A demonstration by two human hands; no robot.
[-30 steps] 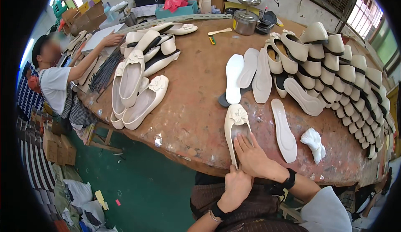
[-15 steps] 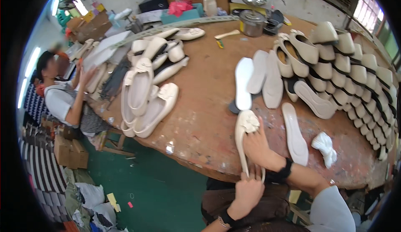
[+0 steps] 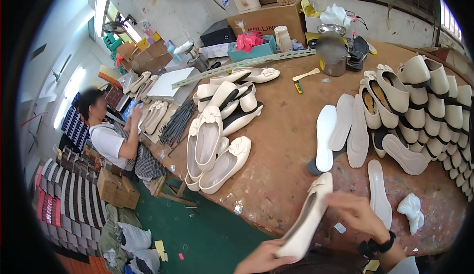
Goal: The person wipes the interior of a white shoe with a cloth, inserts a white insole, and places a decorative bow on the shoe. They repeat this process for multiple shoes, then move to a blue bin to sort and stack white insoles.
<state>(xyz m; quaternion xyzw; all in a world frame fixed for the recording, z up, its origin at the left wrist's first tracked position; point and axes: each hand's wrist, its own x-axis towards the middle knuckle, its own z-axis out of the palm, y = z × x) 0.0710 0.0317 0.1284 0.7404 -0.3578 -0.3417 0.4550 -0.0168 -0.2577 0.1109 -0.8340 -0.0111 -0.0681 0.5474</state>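
Observation:
A cream flat shoe (image 3: 307, 219) with a flower ornament is tilted on its side at the table's near edge, toe pointing away. My left hand (image 3: 262, 258) grips it at the heel. My right hand (image 3: 356, 212) is just right of the shoe's toe part, outside the shoe; its fingers are bent and smeared by motion, so I cannot tell whether they hold anything. Beyond the toe lie a white insole (image 3: 325, 138) and two beige insoles (image 3: 357, 136). Another pale insole (image 3: 379, 195) lies right of my right hand, near a crumpled white wad (image 3: 411, 213).
Stacked cream shoes (image 3: 434, 111) fill the right side. More finished flats (image 3: 217, 165) stand on the left of the wooden table (image 3: 276, 150). A metal pot (image 3: 333, 59) and a wooden spatula (image 3: 307, 74) sit farther back. Another person (image 3: 111, 141) works at the far left.
My right hand has come out of the shoe and moved right. The shoe has turned onto its side, with my left hand still at its heel. The view has swung left and up.

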